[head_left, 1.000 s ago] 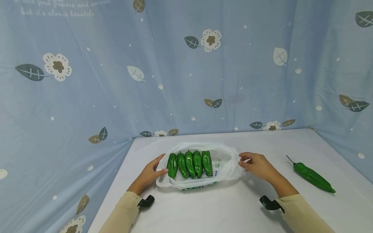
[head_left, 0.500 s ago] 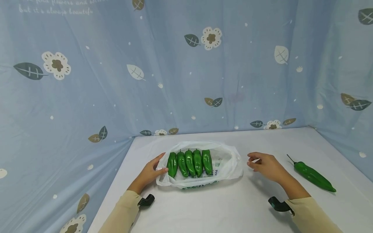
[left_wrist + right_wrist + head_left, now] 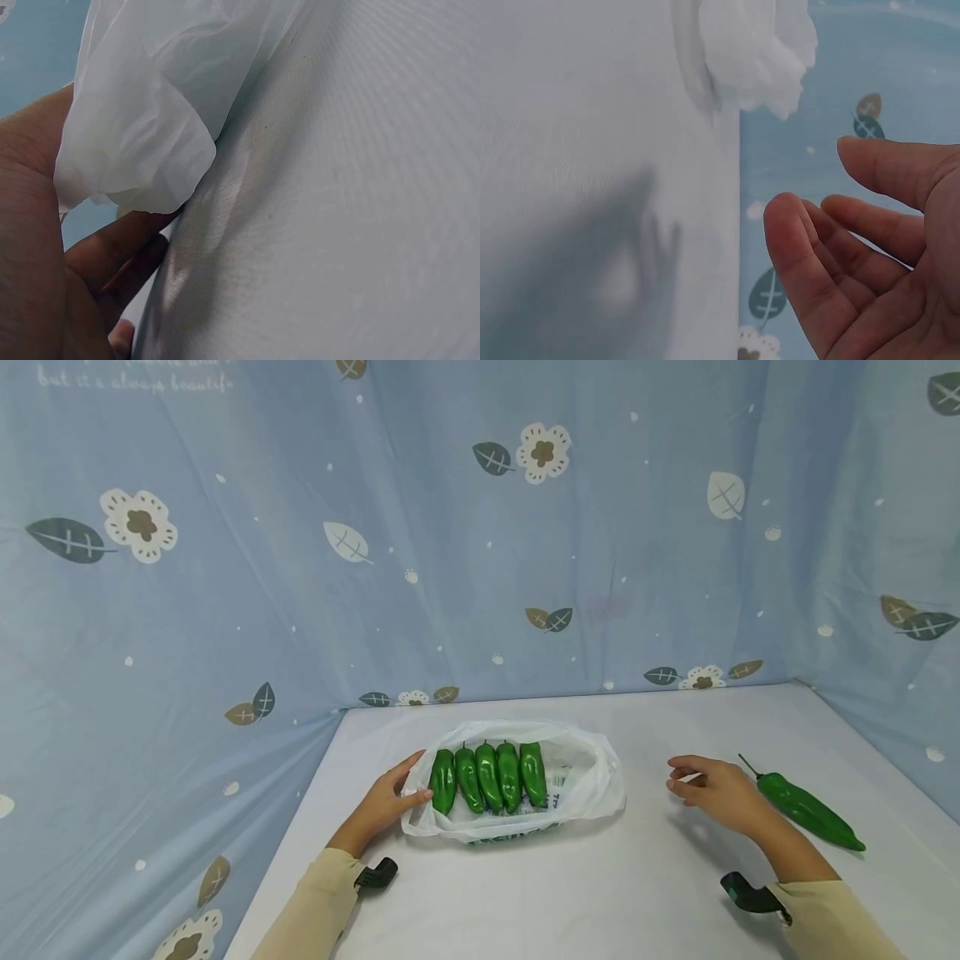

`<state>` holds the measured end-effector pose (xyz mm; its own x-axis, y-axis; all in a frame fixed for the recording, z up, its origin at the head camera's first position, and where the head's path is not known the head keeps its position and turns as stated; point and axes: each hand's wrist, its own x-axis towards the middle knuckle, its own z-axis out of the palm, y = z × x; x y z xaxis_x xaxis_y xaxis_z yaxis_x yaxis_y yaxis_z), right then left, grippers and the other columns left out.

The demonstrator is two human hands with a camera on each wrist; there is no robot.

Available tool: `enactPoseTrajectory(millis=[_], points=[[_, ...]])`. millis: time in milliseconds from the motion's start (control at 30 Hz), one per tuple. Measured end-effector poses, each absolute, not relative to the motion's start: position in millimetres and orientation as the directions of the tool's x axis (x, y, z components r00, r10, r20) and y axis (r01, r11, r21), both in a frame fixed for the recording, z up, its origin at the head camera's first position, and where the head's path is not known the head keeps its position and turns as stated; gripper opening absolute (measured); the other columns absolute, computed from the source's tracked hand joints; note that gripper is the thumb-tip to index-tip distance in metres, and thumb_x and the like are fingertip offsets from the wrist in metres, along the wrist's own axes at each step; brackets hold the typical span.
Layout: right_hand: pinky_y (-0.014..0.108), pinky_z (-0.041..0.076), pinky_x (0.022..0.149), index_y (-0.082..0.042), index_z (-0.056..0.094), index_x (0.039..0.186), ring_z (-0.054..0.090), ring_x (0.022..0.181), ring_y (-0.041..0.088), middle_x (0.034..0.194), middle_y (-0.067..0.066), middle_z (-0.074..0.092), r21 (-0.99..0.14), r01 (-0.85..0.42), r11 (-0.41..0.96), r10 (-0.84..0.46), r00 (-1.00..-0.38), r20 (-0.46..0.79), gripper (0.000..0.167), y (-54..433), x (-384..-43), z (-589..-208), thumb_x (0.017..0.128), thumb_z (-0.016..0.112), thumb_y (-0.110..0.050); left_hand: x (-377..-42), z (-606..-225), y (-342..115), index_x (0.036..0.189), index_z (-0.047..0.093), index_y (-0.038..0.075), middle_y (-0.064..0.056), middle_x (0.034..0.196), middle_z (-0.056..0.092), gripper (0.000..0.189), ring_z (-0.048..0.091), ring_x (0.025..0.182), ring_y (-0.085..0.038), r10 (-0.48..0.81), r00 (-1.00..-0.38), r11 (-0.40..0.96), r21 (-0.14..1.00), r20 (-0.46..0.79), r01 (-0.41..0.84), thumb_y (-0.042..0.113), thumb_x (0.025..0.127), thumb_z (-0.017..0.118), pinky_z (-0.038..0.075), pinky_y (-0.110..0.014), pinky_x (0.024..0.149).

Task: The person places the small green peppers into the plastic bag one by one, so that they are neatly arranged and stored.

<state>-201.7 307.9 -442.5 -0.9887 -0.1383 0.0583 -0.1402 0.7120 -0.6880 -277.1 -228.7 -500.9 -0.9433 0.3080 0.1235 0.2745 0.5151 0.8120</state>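
A white plastic bag [image 3: 600, 789] lies on the table with its mouth spread wide. Inside, several green peppers [image 3: 487, 777] are lined up side by side toward the left. My left hand [image 3: 378, 808] holds the bag's left rim, thumb over the edge and fingers outside; the left wrist view shows the bag's film [image 3: 142, 112] hanging between thumb and fingers [image 3: 112, 251]. My right hand [image 3: 723, 789] hovers over the table, apart from the bag, fingers loosely bent and holding nothing. Just beyond it to the right lies a single long green pepper [image 3: 810, 810] with a thin stem.
A white cloth covers the table [image 3: 540, 902]. Behind it and along its sides hangs a blue curtain [image 3: 420, 635] printed with leaves and flowers. Each wrist carries a small black camera mount, such as the right one [image 3: 750, 893].
My right hand has come away from the bag's right edge and moved right, nearer the single pepper. The left hand stays at the bag's left rim.
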Motion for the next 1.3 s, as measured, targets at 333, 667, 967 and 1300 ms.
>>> enactPoseTrajectory(millis=[333, 667, 967, 1300], points=[[0.034, 0.057, 0.069, 0.011, 0.050, 0.133, 0.066, 0.094, 0.030, 0.115, 0.021, 0.062, -0.709, -0.133, 0.693, -0.113, -0.991, 0.076, 0.055, 332.4, -191.0, -437.4, 0.095, 0.066, -0.026, -268.3, -489.2, -220.9, 0.153, 0.035, 0.015, -0.013, 0.152, 0.035, 0.078, 0.031, 0.139, -0.037, 0.300, -0.946, 0.517, 0.812, 0.123, 0.269, 0.025, 0.087, 0.076, 0.020, -0.060, 0.110], [0.031, 0.057, 0.067, 0.010, 0.050, 0.133, 0.067, 0.086, 0.013, 0.114, 0.020, 0.064, -0.662, -0.122, 0.739, -0.074, -0.992, 0.101, 0.057, 358.1, -182.2, -433.3, 0.096, 0.064, -0.031, -260.0, -473.5, -217.5, 0.152, 0.035, 0.013, -0.015, 0.152, 0.036, 0.076, 0.030, 0.139, -0.038, 0.323, -0.938, 0.513, 0.810, 0.124, 0.284, 0.024, 0.088, 0.074, 0.021, -0.061, 0.109], [0.027, 0.055, 0.065, 0.011, 0.047, 0.136, 0.068, 0.086, 0.018, 0.118, 0.023, 0.062, -0.647, -0.075, 0.758, -0.037, -0.997, 0.073, 0.064, 373.5, -171.7, -436.9, 0.097, 0.060, -0.038, -275.4, -504.2, -227.6, 0.151, 0.039, 0.025, -0.004, 0.152, 0.038, 0.078, 0.031, 0.140, -0.031, 0.308, -0.941, 0.490, 0.823, 0.143, 0.286, 0.034, 0.084, 0.078, 0.022, -0.059, 0.110], [0.037, 0.053, 0.062, 0.008, 0.050, 0.134, 0.065, 0.095, 0.040, 0.116, 0.028, 0.062, -0.575, 0.000, 0.818, 0.041, -0.997, 0.059, 0.065, 394.5, -168.5, -437.3, 0.097, 0.057, -0.045, -257.2, -474.9, -218.5, 0.152, 0.035, 0.013, -0.014, 0.152, 0.035, 0.076, 0.028, 0.140, -0.038, 0.318, -0.941, 0.519, 0.808, 0.119, 0.277, 0.026, 0.088, 0.074, 0.020, -0.062, 0.109]])
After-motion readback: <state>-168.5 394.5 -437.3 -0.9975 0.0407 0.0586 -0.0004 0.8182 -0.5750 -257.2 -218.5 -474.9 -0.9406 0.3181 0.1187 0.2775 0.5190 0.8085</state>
